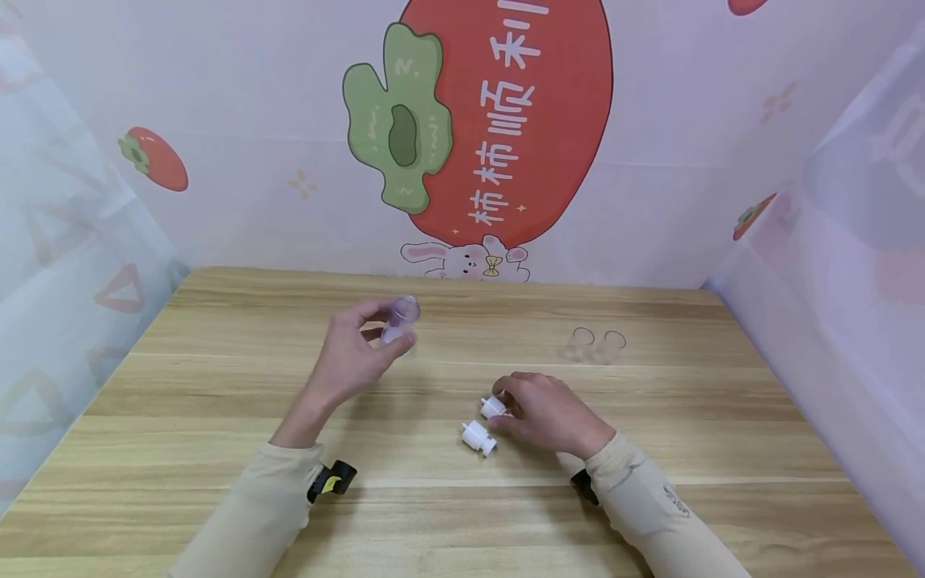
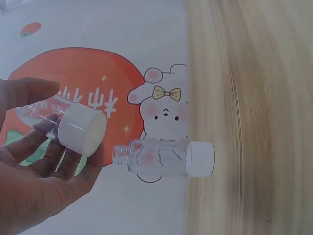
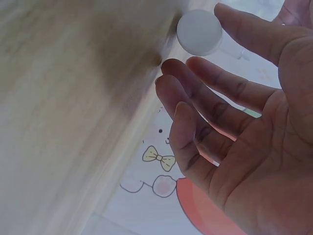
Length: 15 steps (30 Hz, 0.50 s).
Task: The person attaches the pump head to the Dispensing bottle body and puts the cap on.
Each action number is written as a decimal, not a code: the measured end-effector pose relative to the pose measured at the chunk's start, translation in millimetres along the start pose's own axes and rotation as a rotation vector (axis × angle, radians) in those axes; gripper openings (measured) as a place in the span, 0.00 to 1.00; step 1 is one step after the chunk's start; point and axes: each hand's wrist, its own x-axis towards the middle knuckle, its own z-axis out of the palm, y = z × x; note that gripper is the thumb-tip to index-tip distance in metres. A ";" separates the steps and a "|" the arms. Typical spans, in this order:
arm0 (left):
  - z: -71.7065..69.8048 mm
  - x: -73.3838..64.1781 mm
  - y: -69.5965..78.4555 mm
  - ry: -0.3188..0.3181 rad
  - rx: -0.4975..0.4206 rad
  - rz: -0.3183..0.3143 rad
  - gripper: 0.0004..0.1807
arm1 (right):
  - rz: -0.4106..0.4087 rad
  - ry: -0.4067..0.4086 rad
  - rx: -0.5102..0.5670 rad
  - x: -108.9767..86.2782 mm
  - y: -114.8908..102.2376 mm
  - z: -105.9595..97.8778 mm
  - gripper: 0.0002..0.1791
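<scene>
My left hand (image 1: 350, 353) holds a clear bottle (image 1: 406, 309) with a white base (image 2: 80, 129) between thumb and fingers. Beyond it in the left wrist view, a second clear bottle (image 2: 161, 159) with a threaded neck and white base stands on the table. My right hand (image 1: 552, 409) is at a white pump top (image 1: 493, 407), thumb and index finger on either side with a slight gap. In the right wrist view its round white end (image 3: 199, 32) shows near the thumb. Another white pump top (image 1: 478, 437) lies beside it.
Two transparent, round-rimmed pieces, a left one (image 1: 582, 337) and a right one (image 1: 614, 340), stand at the right rear of the wooden table (image 1: 433, 522). A printed cloth backdrop (image 1: 275, 201) rises behind the table and along both sides.
</scene>
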 end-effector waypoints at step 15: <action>20.4 -7.5 9.4 -0.080 0.091 0.021 0.24 | -0.013 0.013 -0.002 0.2 0.7 3.0 0.14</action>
